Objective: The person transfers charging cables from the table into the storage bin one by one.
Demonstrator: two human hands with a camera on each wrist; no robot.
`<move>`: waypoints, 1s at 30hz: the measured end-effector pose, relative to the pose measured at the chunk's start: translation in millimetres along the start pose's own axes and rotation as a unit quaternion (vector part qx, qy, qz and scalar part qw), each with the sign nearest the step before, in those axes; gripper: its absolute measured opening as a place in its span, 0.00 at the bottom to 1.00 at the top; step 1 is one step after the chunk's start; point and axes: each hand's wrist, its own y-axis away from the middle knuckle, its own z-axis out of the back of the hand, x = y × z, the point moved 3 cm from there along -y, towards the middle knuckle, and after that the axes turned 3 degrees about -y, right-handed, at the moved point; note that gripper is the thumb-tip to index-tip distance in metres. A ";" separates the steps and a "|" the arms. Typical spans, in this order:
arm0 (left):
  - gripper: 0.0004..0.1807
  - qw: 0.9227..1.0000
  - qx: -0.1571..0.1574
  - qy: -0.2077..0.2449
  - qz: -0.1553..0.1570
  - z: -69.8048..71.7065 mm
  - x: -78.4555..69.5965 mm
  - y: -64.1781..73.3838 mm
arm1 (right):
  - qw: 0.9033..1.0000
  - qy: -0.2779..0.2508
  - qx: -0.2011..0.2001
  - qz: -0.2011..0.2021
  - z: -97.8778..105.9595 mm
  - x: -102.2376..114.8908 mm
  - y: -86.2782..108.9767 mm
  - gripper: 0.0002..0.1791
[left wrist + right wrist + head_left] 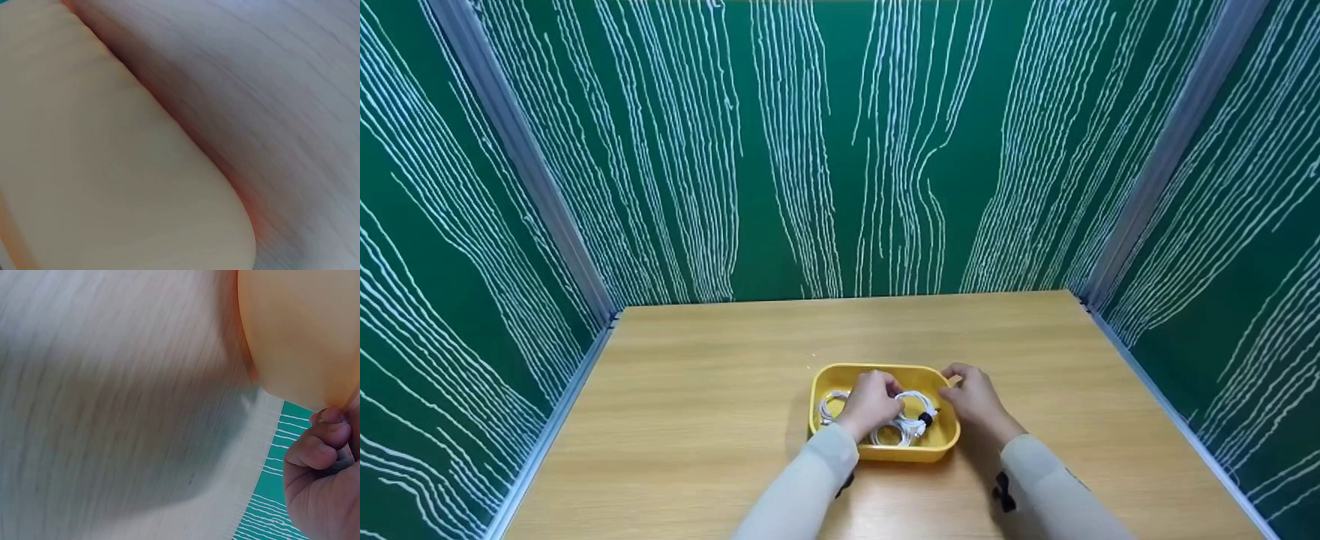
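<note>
A yellow plastic bin stands on the wooden table, its pale wall filling much of the left wrist view. Inside lie several coiled white cables; one coil has a black tie around its side. My left hand reaches into the bin from the front and pinches a white cable, though its fingertips are partly hidden. At the right end, my right hand grips the bin's rim. In the right wrist view its curled fingers meet the bin's wall.
The wooden table extends around the bin. Green panels with white wavy lines enclose its back and sides, joined by grey metal posts. Small white specks lie behind the bin.
</note>
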 end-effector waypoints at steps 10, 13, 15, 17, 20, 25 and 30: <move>0.02 1.000 0.003 0.000 -0.004 1.5 -15.1 6.6 | 1.000 0.009 -0.006 0.013 0.2 1.6 0.2 0.10; 0.01 1.000 0.012 -0.010 -0.002 -0.5 -15.6 6.8 | 1.000 0.006 -0.007 0.015 -0.2 1.7 0.9 0.10; 0.03 1.000 0.008 -0.023 -0.014 -7.7 -9.1 5.0 | 1.000 0.002 -0.008 0.018 -0.3 2.0 1.5 0.10; 0.04 1.000 0.016 -0.012 -0.005 -3.9 -15.4 7.8 | 1.000 0.000 -0.009 0.020 0.0 1.7 1.8 0.11; 0.06 0.999 0.027 0.014 0.013 3.2 -26.7 13.4 | 1.000 -0.004 -0.009 0.017 0.3 2.6 3.1 0.11; 0.08 0.998 0.041 0.022 0.035 13.0 -39.5 18.1 | 1.000 -0.003 -0.009 0.013 0.0 3.0 3.7 0.11; 0.07 0.998 0.046 0.020 0.031 14.4 -39.2 15.9 | 1.000 0.002 -0.010 0.010 -0.4 2.9 2.9 0.11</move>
